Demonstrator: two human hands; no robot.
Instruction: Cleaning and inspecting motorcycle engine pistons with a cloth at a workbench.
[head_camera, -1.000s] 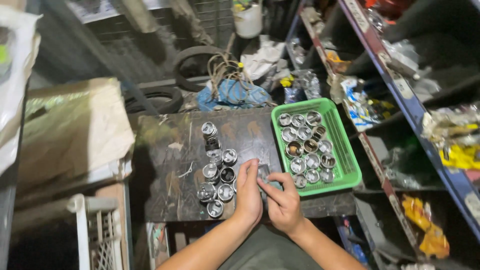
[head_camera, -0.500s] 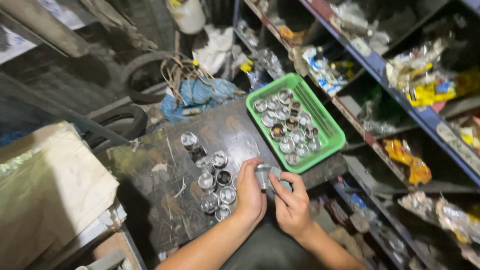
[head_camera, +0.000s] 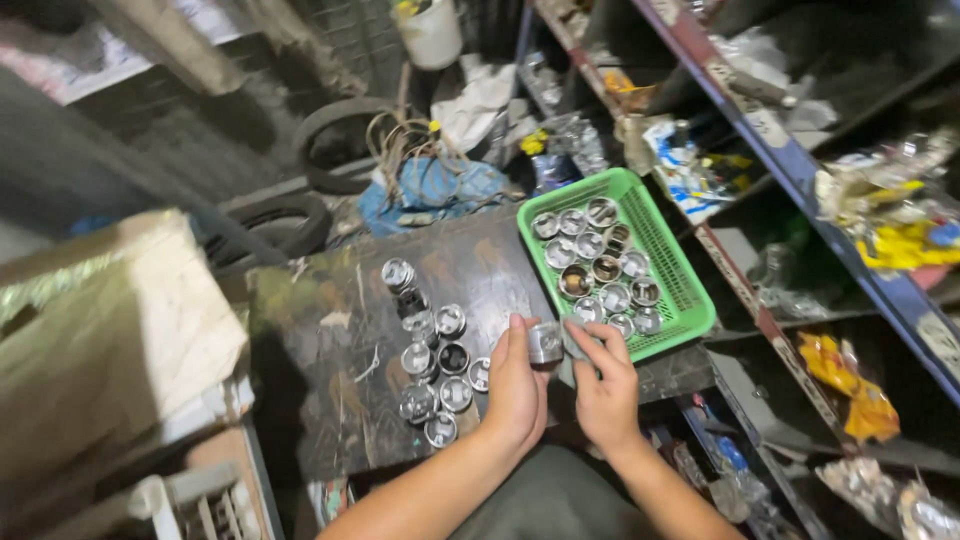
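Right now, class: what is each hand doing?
Left hand: closed on a metal cylinder.
Right hand: fingers touch the same cylinder; firm grip cannot be told.

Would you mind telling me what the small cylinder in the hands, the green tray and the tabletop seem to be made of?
Cylinder: probably metal, silvery grey with a dull shine. Green tray: likely plastic, given its uniform bright colour and moulded mesh walls. Tabletop: dark, scratched and stained; possibly painted wood or metal, hard to tell.
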